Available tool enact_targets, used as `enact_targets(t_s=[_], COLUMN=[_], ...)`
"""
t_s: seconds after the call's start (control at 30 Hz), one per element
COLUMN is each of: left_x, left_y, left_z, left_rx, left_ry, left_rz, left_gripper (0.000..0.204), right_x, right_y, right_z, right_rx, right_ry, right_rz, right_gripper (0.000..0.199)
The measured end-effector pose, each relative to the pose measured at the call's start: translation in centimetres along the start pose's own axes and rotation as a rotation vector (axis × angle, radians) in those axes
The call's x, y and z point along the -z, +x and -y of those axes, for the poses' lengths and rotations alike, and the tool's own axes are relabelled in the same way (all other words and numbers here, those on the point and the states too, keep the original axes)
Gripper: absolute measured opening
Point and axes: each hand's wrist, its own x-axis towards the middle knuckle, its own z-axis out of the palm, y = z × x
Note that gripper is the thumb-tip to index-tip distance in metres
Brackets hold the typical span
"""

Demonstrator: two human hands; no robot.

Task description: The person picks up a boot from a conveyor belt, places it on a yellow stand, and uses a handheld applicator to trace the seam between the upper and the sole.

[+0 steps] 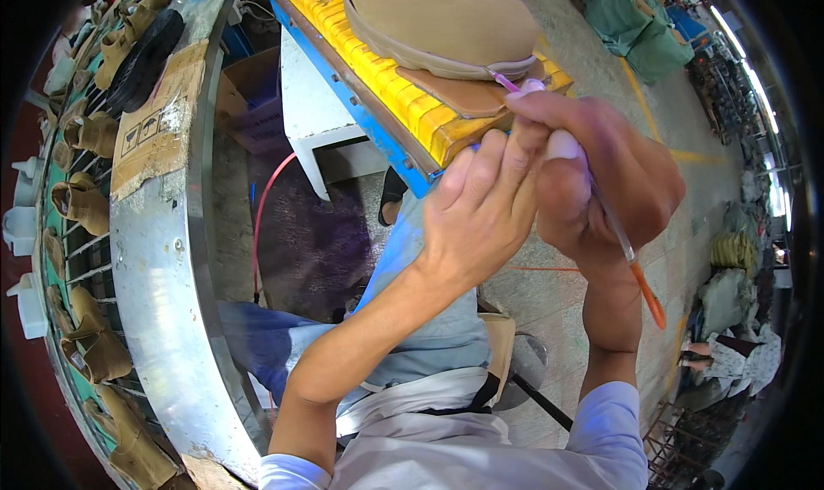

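Note:
My right hand [609,172] is closed around a slim pen-like tool [650,294] with a pale shaft and an orange tail end. Its pinkish-purple front end reaches the lower rim of a tan shoe piece [438,27], close to its rounded end. Beside it, my left hand [481,207] is closed, with bent fingers against the corner of a yellow-wrapped block [386,69] under the shoe piece. The left fingertips are partly hidden, and the two hands touch near the tool. A flat brown piece [455,91] lies between shoe and block.
A metal-edged bench [163,258] runs along the left, with torn cardboard [163,117] and a black sole [148,61] on it. Beyond it stands a rack of tan shoes [93,335]. A white stool [313,104] and a red hose [262,215] are below. Green sacks [639,35] lie far right.

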Motion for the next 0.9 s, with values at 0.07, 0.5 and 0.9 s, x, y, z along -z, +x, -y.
enact_targets(t_s=[0.07, 0.5, 0.9], left_x=[0.4, 2.0, 6.9], left_y=[0.3, 0.2, 0.0], left_z=[0.0, 2.4, 9.1], left_rx=[0.019, -0.081, -0.136], left_ry=[-0.045, 0.120, 0.155], left_rz=[0.050, -0.137, -0.190], left_gripper=[0.037, 0.049, 0.043], right_x=[-0.4, -1.2, -6.4], right_y=[0.0, 0.4, 0.3], right_z=[-0.8, -2.4, 0.4], right_rx=[0.021, 0.117, -0.017], right_ry=[0.063, 0.279, 0.473], right_rz=[-0.043, -0.117, -0.235], right_gripper=[0.024, 0.031, 0.031])
